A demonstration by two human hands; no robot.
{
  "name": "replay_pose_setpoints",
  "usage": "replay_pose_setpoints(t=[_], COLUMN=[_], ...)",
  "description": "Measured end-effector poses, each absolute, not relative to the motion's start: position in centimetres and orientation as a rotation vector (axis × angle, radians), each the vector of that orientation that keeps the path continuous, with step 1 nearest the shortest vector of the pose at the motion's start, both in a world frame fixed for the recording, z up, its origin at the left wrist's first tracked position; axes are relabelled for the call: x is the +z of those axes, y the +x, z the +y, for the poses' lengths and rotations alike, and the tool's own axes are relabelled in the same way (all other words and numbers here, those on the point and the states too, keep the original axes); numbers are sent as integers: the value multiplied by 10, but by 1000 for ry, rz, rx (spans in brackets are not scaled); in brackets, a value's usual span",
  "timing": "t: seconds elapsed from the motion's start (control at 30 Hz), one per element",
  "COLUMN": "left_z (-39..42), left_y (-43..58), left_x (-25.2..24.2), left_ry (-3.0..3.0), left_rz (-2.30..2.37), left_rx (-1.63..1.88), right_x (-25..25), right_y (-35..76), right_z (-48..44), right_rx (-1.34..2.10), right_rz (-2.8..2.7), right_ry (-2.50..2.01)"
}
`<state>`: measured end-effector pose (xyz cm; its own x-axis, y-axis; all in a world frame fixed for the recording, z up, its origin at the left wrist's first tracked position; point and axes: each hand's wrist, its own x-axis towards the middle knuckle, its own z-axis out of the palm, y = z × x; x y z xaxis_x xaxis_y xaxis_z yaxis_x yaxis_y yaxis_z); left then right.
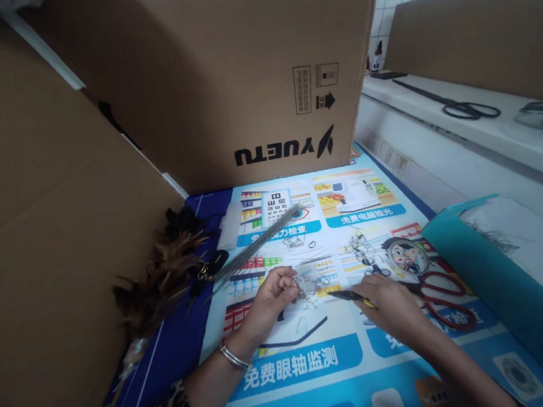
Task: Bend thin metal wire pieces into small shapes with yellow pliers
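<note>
My left hand (279,291), a silver bangle on its wrist, pinches a bent piece of thin wire (301,287) between thumb and fingers. My right hand (388,298) is closed around a pair of pliers (347,295) with dark jaws and a bit of yellow handle showing. The jaws point left at the wire, a short gap away from it. Loose bent wire pieces lie on the printed sheet around and beyond both hands. Past my left hand lies a bundle of straight thin wires (263,245). Red-handled scissors (451,305) rest beside my right hand, partly hidden by it.
A large cardboard panel (241,73) stands at the back, another at the left. Brown feathers (162,257) lean along the left side. At the right is a teal box (492,279) holding wire scraps. Black scissors (467,109) lie on a white ledge.
</note>
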<state>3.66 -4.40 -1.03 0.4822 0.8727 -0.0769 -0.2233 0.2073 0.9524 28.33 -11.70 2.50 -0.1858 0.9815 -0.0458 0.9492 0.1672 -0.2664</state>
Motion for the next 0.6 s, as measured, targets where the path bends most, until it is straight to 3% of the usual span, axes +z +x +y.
replay_pose_setpoints(t=[0.6], left_z=[-44], left_y=[36], left_x=[-13], left_ry=[1188], left_rz=[727], left_rx=[770], right_x=[12], right_y=[278], right_z=[-115], right_rx=[581], right_rz=[-1868], right_ry=[-1646])
